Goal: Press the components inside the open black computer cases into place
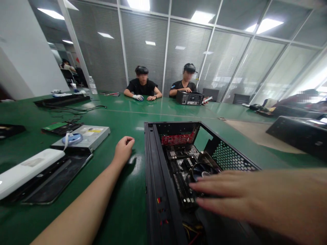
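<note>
Closest, my right hand (245, 197) reaches over the uncovered computer case (157, 170), fingers extended, its fan (200, 169) still mounted. My left hand (124, 150) curls on the counter (127, 207); whether it grips anything, I can't tell. Beyond, a red card (177, 139) sits fitted; a silver drive (94, 135) lies outside: partway, I'd judge.

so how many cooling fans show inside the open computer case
1: a cooling fan on the motherboard in the open computer case, partly hidden by the right hand, which may hide more.
</note>
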Action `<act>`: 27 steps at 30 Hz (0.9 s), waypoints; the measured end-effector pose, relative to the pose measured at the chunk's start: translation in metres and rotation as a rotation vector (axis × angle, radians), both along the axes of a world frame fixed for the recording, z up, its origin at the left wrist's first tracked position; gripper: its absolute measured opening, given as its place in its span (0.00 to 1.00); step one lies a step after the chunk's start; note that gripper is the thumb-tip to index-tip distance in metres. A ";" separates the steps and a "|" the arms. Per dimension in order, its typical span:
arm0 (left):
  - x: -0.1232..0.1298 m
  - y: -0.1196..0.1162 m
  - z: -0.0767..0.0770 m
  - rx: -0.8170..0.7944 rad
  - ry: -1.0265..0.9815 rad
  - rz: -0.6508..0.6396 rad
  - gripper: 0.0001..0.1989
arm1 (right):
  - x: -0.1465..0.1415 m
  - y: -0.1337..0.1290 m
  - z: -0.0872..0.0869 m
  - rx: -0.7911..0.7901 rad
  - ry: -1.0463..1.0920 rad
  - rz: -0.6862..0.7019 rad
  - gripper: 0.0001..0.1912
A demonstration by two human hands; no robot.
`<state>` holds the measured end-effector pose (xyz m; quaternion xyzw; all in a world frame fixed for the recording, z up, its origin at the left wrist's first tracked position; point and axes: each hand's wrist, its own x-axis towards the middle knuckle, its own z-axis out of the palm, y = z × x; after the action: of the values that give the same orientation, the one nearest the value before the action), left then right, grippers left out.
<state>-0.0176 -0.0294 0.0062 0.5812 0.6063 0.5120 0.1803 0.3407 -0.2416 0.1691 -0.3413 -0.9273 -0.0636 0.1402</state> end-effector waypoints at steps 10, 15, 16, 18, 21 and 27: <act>-0.014 -0.001 0.000 0.099 -0.196 0.242 0.11 | -0.002 0.045 0.055 -0.366 -0.354 0.393 0.27; -0.025 0.001 -0.002 0.150 -0.178 0.349 0.11 | -0.034 0.183 0.036 -0.092 -0.322 0.183 0.45; -0.026 0.003 -0.003 0.159 -0.167 0.350 0.11 | -0.042 0.211 0.025 0.024 -0.253 0.057 0.43; -0.027 0.005 -0.003 0.169 -0.151 0.343 0.11 | -0.061 0.255 -0.001 0.258 -0.088 -0.202 0.34; -0.027 0.006 -0.003 0.171 -0.144 0.308 0.10 | -0.091 0.282 -0.041 0.330 0.041 -0.455 0.31; -0.019 -0.001 0.003 0.134 -0.074 0.254 0.09 | -0.101 0.259 -0.104 0.197 -0.040 -0.386 0.25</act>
<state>-0.0371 -0.0303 0.0095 0.4913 0.6322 0.5912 0.0970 0.2392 0.0171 0.0647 -0.4957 -0.8367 -0.1865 0.1396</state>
